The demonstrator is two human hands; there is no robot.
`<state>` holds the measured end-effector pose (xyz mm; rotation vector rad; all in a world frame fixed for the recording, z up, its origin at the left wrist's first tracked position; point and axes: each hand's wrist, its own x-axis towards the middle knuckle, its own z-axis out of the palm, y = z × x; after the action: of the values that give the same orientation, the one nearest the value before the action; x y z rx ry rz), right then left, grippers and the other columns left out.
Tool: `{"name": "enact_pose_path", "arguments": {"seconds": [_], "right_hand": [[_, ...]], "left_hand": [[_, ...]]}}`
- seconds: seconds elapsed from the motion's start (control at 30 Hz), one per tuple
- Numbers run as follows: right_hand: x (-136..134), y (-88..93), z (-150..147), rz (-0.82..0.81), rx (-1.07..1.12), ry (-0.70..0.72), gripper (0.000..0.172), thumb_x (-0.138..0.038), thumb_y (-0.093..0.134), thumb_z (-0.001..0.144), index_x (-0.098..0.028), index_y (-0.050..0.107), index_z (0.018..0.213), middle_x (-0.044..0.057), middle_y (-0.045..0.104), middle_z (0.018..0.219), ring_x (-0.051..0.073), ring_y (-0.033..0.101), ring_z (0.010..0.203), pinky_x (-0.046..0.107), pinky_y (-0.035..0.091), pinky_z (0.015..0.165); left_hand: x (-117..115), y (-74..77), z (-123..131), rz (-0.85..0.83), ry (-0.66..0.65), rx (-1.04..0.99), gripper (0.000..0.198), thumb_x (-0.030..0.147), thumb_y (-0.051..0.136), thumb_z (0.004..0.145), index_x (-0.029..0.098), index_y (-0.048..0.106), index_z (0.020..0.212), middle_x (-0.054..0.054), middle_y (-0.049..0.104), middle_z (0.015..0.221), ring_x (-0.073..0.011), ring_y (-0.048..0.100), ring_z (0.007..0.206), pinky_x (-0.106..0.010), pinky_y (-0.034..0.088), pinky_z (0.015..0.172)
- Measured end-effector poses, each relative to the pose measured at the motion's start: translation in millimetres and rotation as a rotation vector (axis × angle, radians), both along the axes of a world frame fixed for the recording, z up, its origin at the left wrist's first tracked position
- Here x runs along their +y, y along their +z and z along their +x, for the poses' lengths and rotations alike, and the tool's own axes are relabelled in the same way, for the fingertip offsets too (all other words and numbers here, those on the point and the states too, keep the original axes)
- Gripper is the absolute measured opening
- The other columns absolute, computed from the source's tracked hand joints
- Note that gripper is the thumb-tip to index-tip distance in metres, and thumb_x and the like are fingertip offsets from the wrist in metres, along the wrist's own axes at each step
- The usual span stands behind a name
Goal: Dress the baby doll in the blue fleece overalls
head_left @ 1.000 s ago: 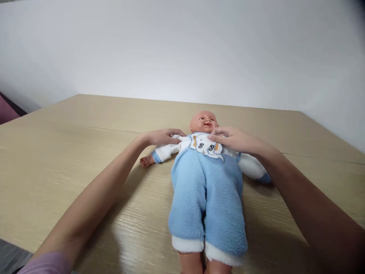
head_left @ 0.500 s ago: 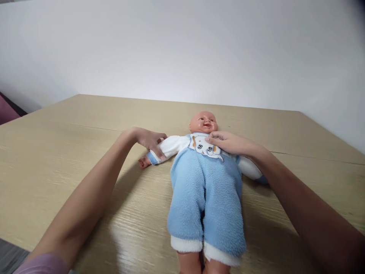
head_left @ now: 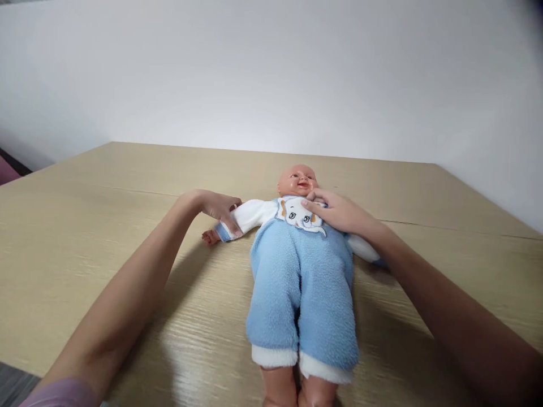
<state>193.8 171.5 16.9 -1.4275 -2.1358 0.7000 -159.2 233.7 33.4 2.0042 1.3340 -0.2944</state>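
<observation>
A baby doll (head_left: 301, 282) lies on its back, head away from me and legs toward me. It wears a fleecy outfit (head_left: 275, 265), light blue with white sleeves and cuffs and a cartoon animal patch on the chest. My left hand (head_left: 221, 210) is closed around the white sleeve (head_left: 250, 216) on the doll's arm at left, with the small doll hand (head_left: 210, 237) sticking out past the blue cuff. On the upper chest, just below the chin, my right hand (head_left: 339, 212) has thumb and fingers closed on the outfit. My right wrist partly hides the doll's other arm.
Under the doll is a wide light wood table (head_left: 85, 243) with a seam running across it. A plain white wall (head_left: 271, 73) rises behind its far edge. Something pink and black (head_left: 11, 168) shows at the far left.
The doll and both hands sit slightly further left in view, along with the table, as the camera shifts a little. Both hands keep nearly the same places on the doll.
</observation>
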Motion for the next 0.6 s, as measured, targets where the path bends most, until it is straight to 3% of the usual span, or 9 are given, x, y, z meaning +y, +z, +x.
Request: {"name": "enact_pose_path", "arguments": {"seconds": [0.1, 0.23, 0.33, 0.47, 0.53, 0.6], "right_hand": [[-20.4, -9.1, 9.3, 0.197, 0.041, -0.080, 0.032, -0.054, 0.055, 0.109, -0.025, 0.067, 0.115, 0.009, 0.076, 0.110, 0.030, 0.070, 0.101, 0.043, 0.053, 0.091], [-62.5, -29.7, 52.9, 0.380, -0.083, -0.151, 0.036, -0.054, 0.058, 0.108, -0.026, 0.064, 0.129, 0.014, 0.072, 0.127, 0.037, 0.066, 0.119, 0.055, 0.050, 0.108], [-92.5, -50.8, 95.0, 0.345, -0.171, -0.135, 0.050, -0.058, 0.064, 0.104, -0.028, 0.059, 0.143, 0.016, 0.068, 0.142, 0.043, 0.061, 0.134, 0.062, 0.045, 0.117], [-108.5, -71.8, 128.6, 0.280, -0.147, -0.146, 0.070, -0.062, 0.071, 0.098, -0.028, 0.050, 0.155, 0.019, 0.061, 0.153, 0.046, 0.059, 0.140, 0.064, 0.047, 0.119], [-107.3, -74.4, 135.7, 0.269, -0.138, -0.117, 0.072, -0.061, 0.073, 0.097, -0.026, 0.050, 0.155, 0.019, 0.061, 0.152, 0.045, 0.061, 0.138, 0.063, 0.049, 0.118], [-104.6, -73.5, 141.9, 0.263, -0.136, -0.092, 0.070, -0.061, 0.075, 0.096, -0.025, 0.052, 0.152, 0.019, 0.063, 0.150, 0.045, 0.062, 0.136, 0.062, 0.050, 0.116]], "left_hand": [[2.6, 0.1, -1.6, 0.041, 0.015, 0.029, 0.093, 0.058, 0.098, 0.049, 0.026, 0.070, 0.132, -0.013, 0.077, 0.137, -0.0405, 0.072, 0.119, -0.039, 0.056, 0.095], [-1.1, 10.6, -4.2, 0.089, 0.064, -0.005, 0.116, 0.066, 0.099, 0.047, 0.027, 0.059, 0.148, -0.016, 0.066, 0.154, -0.0412, 0.068, 0.129, -0.040, 0.055, 0.100], [-15.0, 25.6, 5.5, 0.182, 0.089, -0.152, 0.117, 0.076, 0.092, 0.059, 0.024, 0.052, 0.155, -0.017, 0.061, 0.159, -0.0403, 0.063, 0.136, -0.041, 0.054, 0.103], [-38.6, 34.7, 57.7, 0.424, -0.032, -0.453, 0.081, 0.071, 0.076, 0.086, 0.020, 0.058, 0.146, -0.016, 0.062, 0.155, -0.0362, 0.061, 0.135, -0.043, 0.051, 0.108], [-46.5, 29.0, 97.8, 0.513, -0.177, -0.540, 0.058, 0.061, 0.069, 0.097, 0.020, 0.064, 0.137, -0.014, 0.066, 0.147, -0.0336, 0.062, 0.133, -0.043, 0.049, 0.111], [-50.5, 18.3, 137.9, 0.608, -0.344, -0.489, 0.047, 0.053, 0.069, 0.100, 0.017, 0.067, 0.129, -0.018, 0.065, 0.145, -0.0352, 0.059, 0.134, -0.045, 0.045, 0.115]]}}
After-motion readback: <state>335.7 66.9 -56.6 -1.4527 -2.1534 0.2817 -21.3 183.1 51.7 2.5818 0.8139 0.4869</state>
